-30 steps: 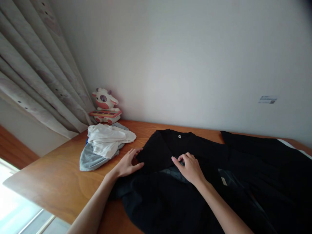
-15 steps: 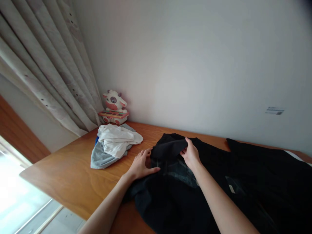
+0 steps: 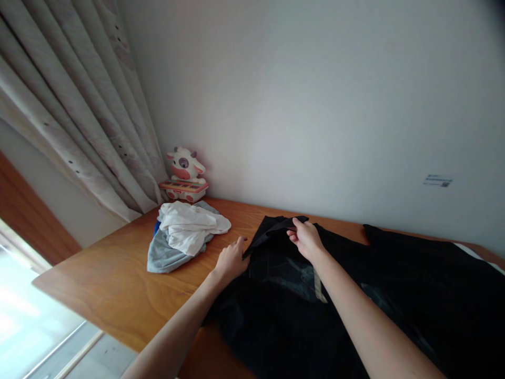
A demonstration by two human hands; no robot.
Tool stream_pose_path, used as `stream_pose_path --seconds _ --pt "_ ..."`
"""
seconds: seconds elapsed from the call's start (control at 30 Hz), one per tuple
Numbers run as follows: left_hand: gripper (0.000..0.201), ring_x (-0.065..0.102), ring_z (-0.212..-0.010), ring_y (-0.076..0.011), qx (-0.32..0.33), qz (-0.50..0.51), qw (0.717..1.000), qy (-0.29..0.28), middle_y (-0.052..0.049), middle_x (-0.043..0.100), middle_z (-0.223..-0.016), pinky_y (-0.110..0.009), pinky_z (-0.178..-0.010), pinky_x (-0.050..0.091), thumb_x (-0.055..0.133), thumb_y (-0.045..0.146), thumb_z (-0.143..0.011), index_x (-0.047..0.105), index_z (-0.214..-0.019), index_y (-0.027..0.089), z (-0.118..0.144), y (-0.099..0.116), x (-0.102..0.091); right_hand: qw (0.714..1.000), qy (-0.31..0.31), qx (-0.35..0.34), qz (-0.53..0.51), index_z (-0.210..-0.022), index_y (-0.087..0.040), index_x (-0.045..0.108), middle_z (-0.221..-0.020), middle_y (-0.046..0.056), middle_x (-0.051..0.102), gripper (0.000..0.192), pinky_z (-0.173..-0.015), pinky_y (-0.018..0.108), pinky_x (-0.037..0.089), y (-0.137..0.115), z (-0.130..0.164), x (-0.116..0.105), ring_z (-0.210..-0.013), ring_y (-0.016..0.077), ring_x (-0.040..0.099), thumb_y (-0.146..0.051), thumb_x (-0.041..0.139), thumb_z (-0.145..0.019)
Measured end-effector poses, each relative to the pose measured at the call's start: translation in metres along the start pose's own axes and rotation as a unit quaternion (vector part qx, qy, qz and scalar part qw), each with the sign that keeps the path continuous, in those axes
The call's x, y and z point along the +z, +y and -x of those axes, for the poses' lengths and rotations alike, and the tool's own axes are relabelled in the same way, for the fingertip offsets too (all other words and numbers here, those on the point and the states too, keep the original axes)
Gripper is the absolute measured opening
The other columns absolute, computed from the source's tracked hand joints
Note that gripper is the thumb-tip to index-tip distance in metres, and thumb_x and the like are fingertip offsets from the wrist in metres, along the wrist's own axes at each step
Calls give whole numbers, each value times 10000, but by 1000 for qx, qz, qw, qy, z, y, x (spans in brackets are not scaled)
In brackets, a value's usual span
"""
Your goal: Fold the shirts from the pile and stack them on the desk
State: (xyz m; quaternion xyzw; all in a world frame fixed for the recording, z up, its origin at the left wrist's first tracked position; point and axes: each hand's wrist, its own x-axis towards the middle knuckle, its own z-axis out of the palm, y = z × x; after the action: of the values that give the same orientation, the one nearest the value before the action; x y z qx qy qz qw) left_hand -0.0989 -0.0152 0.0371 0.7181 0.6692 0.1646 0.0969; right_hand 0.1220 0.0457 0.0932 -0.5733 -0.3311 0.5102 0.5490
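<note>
Clock directions taken from centre of view. Pale grey wall point(image 3: 284, 105) fills the upper field, running through 12 o'clock. Wooden table point(image 3: 118, 284) spans the lower half; glossy brown grain lies bare at 7 to 8 o'clock, and its far edge runs along the wall's foot. Curtain point(image 3: 74, 89), light with faint prints and dark dots, hangs in slanting folds at 10 o'clock. Brown wood panel point(image 3: 35, 210) at 9 o'clock; strong glare at 8.

Striped black garment point(image 3: 418, 263), white band along its upper edge, lies on the table at 4 o'clock. Black shirt point(image 3: 276, 229) at 5 o'clock, near the far edge, its upper layer lifted in a fold; more dark cloth point(image 3: 256, 326) at 6. Boundaries among the dark pieces cannot be told.

Heap of clothes point(image 3: 189, 231), white over grey with some blue, at 8 o'clock. Cow toy point(image 3: 183, 179) with keyboard just behind it.

Left hand point(image 3: 231, 259), 7 o'clock: fingers partly curled, touching the shirt's left edge; whether it grips cannot be told. Right hand point(image 3: 304, 239), 4 o'clock: thumb and forefinger closed on the shirt's fold, other fingers curled. Wall label point(image 3: 437, 180) at 3 o'clock, illegible.
</note>
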Motion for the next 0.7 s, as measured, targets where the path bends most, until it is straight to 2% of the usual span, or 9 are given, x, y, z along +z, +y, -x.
stream_pose_path --seconds 0.07,0.13,0.27,0.37,0.43,0.53,0.6,0.7 --pt "433 710 -956 -265 7 -40 999 32 -69 716 -1098 -347 -773 492 572 246 -888 486 -1312 233 2 3 -5 1000 -6 -4 2 -791 -224 507 -616 -52 586 197 -409 141 405 -8 4 -1 -456 65 568 -264 571 -973" --pt "368 691 -996 -264 38 -71 996 45 -71 691 -1170 -346 -764 496 552 223 -888 518 -1254 245 5 4 -8 1000 -11 1 13 -779 -212 522 -603 -51 584 198 -388 134 386 -5 12 -9 -437 60 560 -242 569 -970" --pt "188 606 -1092 -280 134 -142 981 12 -91 657 -1117 -367 -850 508 583 206 -864 595 -1050 227 9 5 -9 997 -15 43 59 -737 -186 571 -568 -28 604 184 -347 140 373 25 30 -39 -406 79 573 -192 629 -912" --pt "191 562 -1099 -282 200 -181 963 2 -104 626 -1155 -399 -935 492 614 179 -838 612 -1025 222 8 6 -10 993 -5 74 89 -729 -180 595 -566 -8 623 170 -325 143 363 47 38 -61 -425 104 605 -194 678 -877" --pt "193 545 -1124 -288 257 -191 948 -8 -109 606 -1208 -414 -960 481 634 197 -837 617 -1028 220 5 7 -12 993 -1 75 91 -757 -184 601 -616 1 653 156 -355 138 397 53 39 -69 -479 104 634 -213 672 -893" --pt "169 567 -1099 -282 345 -182 919 -57 -92 613 -1192 -403 -948 479 663 259 -824 621 -984 222 -2 10 -17 995 -1 63 82 -848 -200 598 -692 -6 677 131 -424 120 438 53 40 -75 -571 91 670 -265 600 -961" --pt "164 608 -995 -256 366 -158 912 -94 -61 636 -1094 -376 -899 492 675 313 -805 618 -935 231 -9 14 -21 993 -6 76 89 -864 -199 584 -685 -4 674 156 -407 124 421 51 42 -78 -562 99 672 -315 606 -965" --pt "134 635 -908 -236 339 -97 931 -97 -38 651 -983 -352 -869 503 631 352 -827 627 -897 238 -24 23 -24 983 -41 135 119 -805 -174 573 -645 50 691 273 -328 155 347 54 48 -84 -457 132 636 -371 755 -855"
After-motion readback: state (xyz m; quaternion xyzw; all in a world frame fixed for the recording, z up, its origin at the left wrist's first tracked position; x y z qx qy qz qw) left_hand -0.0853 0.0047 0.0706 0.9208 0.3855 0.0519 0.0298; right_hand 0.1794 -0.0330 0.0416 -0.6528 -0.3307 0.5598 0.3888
